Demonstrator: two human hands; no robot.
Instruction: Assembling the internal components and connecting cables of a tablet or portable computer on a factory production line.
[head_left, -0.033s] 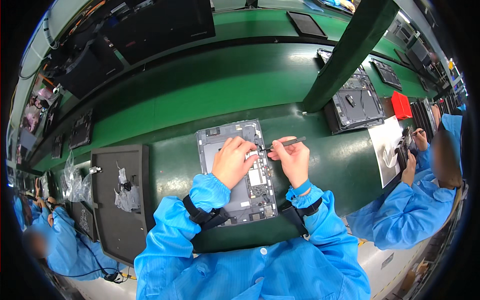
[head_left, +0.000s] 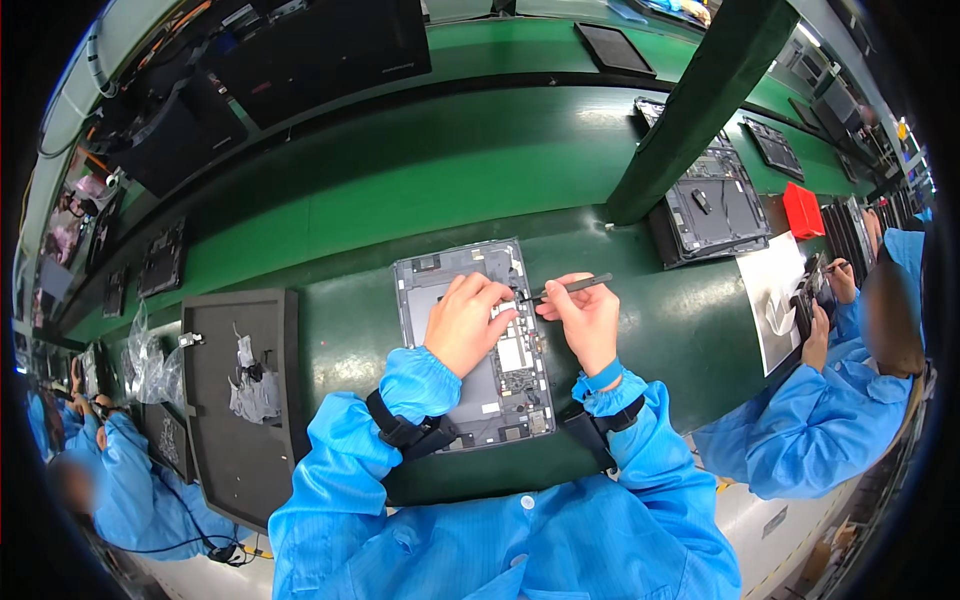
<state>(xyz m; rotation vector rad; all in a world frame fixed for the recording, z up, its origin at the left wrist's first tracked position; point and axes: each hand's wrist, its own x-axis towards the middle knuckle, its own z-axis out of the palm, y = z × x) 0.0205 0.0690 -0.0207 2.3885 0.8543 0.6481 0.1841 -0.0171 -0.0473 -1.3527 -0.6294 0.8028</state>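
Green bench (head_left: 660, 330), grey device (head_left: 478, 385), circuitry (head_left: 516, 356) bare; left hand (head_left: 463, 326) curled, hold unclear, right hand (head_left: 588, 325) tight round tool (head_left: 590, 284).

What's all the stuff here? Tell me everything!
bench: 1, green, middle
device: 1, grey, centre
tool: 1, dark, in right hand
tray: 1, dark grey, left
bits: uncountable, grey, in tray
bag: 1+, clear, left of tray
post: 1, green, upper right
stack: 1, grey, by post
box: 1, red, right
paper: 1, white, right
screen: 1+, black, upper left
co-workers: 2+, blue clothes, both sides
others: too blurred to count
sleeves: 2, blue, lower middle
left hand: 1, bare, over device
right hand: 1, bare, holding tool
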